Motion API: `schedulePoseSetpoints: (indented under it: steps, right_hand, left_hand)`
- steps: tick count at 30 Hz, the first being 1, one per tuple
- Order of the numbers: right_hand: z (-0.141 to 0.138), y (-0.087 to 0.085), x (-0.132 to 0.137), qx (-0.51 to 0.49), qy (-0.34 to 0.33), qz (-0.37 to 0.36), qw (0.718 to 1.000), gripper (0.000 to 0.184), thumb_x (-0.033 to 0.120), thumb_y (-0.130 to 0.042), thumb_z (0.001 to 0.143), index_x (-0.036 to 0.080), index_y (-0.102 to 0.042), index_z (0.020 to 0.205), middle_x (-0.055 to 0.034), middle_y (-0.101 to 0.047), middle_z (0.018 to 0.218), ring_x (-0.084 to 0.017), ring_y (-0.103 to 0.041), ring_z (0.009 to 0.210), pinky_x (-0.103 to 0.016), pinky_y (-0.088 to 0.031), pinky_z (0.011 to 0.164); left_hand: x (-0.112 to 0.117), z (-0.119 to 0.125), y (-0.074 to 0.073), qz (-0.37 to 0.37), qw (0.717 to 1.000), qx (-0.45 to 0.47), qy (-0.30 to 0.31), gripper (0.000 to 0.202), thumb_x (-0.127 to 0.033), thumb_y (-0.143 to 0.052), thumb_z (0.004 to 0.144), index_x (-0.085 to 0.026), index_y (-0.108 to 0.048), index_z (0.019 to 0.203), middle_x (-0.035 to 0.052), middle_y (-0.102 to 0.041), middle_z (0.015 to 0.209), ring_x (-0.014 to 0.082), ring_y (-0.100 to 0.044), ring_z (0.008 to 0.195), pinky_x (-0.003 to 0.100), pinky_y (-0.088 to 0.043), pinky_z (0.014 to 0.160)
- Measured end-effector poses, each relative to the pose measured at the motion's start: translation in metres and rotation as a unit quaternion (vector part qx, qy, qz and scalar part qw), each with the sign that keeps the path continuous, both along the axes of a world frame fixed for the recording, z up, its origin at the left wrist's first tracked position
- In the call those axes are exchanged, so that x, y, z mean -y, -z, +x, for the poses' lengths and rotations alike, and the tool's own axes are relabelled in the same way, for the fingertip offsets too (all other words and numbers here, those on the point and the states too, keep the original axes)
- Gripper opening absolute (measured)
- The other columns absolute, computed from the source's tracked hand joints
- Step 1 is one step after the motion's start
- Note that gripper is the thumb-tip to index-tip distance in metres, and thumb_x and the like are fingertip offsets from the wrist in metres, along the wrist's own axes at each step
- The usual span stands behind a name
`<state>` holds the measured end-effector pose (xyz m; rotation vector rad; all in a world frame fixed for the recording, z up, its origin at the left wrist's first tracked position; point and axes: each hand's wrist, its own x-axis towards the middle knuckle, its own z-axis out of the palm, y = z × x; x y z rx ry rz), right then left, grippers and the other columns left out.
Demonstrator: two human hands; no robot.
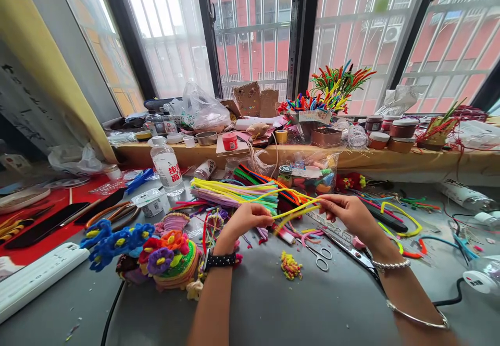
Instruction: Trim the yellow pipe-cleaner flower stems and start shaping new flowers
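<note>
Above the grey table, yellow pipe cleaners (297, 210) stretch between my two hands. My left hand (252, 218) pinches their left end, its fingers partly turned from view. At the other end, my right hand (340, 209) has thumb and fingertips closed on them. Behind the hands lies a bundle of pale yellow, pink and green pipe cleaners (234, 192). Below them on the table is a small heap of yellow and red clippings (291, 266). Small scissors (321, 257) rest to the right of the heap.
Left of my left wrist stand pipe-cleaner flowers (121, 241) and a colourful round pot (182, 268). A water bottle (167, 168) is upright behind them. Large shears (351, 252) lie near my right forearm. A white power strip (42, 278) occupies the left edge.
</note>
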<state>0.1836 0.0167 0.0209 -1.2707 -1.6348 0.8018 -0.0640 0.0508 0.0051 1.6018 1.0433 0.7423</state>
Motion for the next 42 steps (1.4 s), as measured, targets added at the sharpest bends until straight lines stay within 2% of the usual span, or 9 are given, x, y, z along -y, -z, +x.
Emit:
schedulePoseSetpoints:
  steps: [3, 7, 10, 12, 15, 20, 24, 30, 42]
  right_hand:
    - [-0.001, -0.003, 0.003, 0.065, -0.010, 0.026, 0.998, 0.032, 0.038, -0.049, 0.073, 0.011, -0.063, 0.084, -0.0039, -0.059, 0.059, -0.010, -0.049, 0.046, -0.021, -0.042, 0.045]
    - [-0.012, -0.008, 0.009, 0.125, -0.050, 0.079, 0.988, 0.023, 0.027, -0.046, 0.076, 0.014, -0.064, 0.082, -0.0030, -0.059, 0.063, -0.010, -0.050, 0.048, -0.020, -0.042, 0.046]
    - [-0.024, -0.009, 0.010, 0.147, -0.035, 0.131, 0.980, 0.022, 0.024, -0.045, 0.077, 0.015, -0.064, 0.082, -0.0031, -0.059, 0.063, -0.011, -0.052, 0.050, -0.020, -0.042, 0.049]
    - [-0.029, -0.010, 0.010, 0.146, -0.015, 0.155, 0.977, 0.024, 0.027, -0.045, 0.078, 0.015, -0.064, 0.084, -0.0032, -0.060, 0.063, -0.012, -0.053, 0.052, -0.021, -0.043, 0.051]
    - [-0.024, -0.017, 0.013, 0.124, 0.030, 0.167, 0.978, 0.028, 0.033, -0.042, 0.079, 0.015, -0.062, 0.088, -0.0044, -0.062, 0.067, -0.013, -0.055, 0.056, -0.023, -0.044, 0.054]
    - [0.029, -0.014, 0.035, 0.261, 0.114, 0.052, 0.957, 0.024, 0.034, -0.045, 0.075, 0.018, -0.061, 0.082, -0.0032, -0.064, 0.070, -0.016, -0.058, 0.060, -0.023, -0.043, 0.054]
    - [0.079, 0.025, 0.072, 0.433, 0.093, -0.081, 0.893, 0.014, 0.026, -0.055, 0.061, 0.017, -0.061, 0.070, -0.0046, -0.063, 0.066, -0.019, -0.058, 0.061, -0.026, -0.042, 0.055]
    - [0.100, 0.072, 0.108, 0.460, 0.100, -0.123, 0.874, 0.013, 0.014, -0.050, 0.053, 0.018, -0.056, 0.064, -0.0048, -0.061, 0.069, -0.020, -0.057, 0.066, -0.026, -0.040, 0.057]
    - [0.091, 0.057, 0.107, 0.420, 0.090, -0.166, 0.888, 0.007, 0.024, -0.048, 0.061, 0.019, -0.054, 0.062, -0.0040, -0.062, 0.069, -0.019, -0.055, 0.062, -0.025, -0.038, 0.052]
  left_hand:
    - [0.007, 0.008, -0.005, 0.133, 0.988, -0.067, 0.031, 0.024, -0.033, -0.062, 0.058, -0.016, -0.064, 0.074, 0.0052, -0.065, 0.073, 0.0175, -0.058, 0.069, 0.025, -0.045, 0.061]
    - [0.022, 0.036, -0.015, 0.239, 0.970, -0.033, 0.036, 0.028, -0.035, -0.049, 0.071, -0.018, -0.060, 0.091, 0.0058, -0.061, 0.095, 0.0167, -0.054, 0.087, 0.023, -0.040, 0.075]
    - [0.028, 0.057, -0.012, 0.265, 0.961, -0.051, 0.060, 0.027, -0.032, -0.039, 0.078, -0.017, -0.057, 0.090, 0.0035, -0.061, 0.079, 0.0133, -0.054, 0.073, 0.020, -0.040, 0.065]
    - [0.028, 0.065, -0.007, 0.280, 0.955, -0.092, 0.032, 0.030, -0.030, -0.030, 0.081, -0.016, -0.057, 0.080, 0.0011, -0.057, 0.063, 0.0107, -0.049, 0.055, 0.020, -0.037, 0.054]
    - [0.024, 0.062, -0.002, 0.308, 0.943, -0.123, 0.004, 0.031, -0.030, -0.029, 0.081, -0.016, -0.055, 0.074, 0.0001, -0.054, 0.061, 0.0104, -0.044, 0.053, 0.020, -0.032, 0.051]
    - [0.015, 0.043, -0.009, 0.307, 0.931, -0.174, -0.098, 0.033, -0.033, -0.027, 0.081, -0.016, -0.054, 0.073, 0.0002, -0.052, 0.059, 0.0112, -0.043, 0.053, 0.021, -0.030, 0.051]
    - [0.011, 0.032, -0.012, 0.323, 0.908, -0.207, -0.168, 0.038, -0.040, -0.026, 0.081, -0.018, -0.053, 0.069, 0.0004, -0.052, 0.058, 0.0118, -0.045, 0.054, 0.021, -0.029, 0.051]
    - [0.007, 0.026, -0.008, 0.327, 0.895, -0.231, -0.197, 0.040, -0.042, -0.023, 0.081, -0.018, -0.051, 0.066, 0.0009, -0.052, 0.057, 0.0122, -0.046, 0.052, 0.021, -0.027, 0.049]
    - [0.004, 0.025, -0.002, 0.345, 0.877, -0.272, -0.194, 0.038, -0.042, -0.023, 0.082, -0.019, -0.050, 0.068, 0.0006, -0.050, 0.055, 0.0121, -0.045, 0.049, 0.022, -0.025, 0.047]
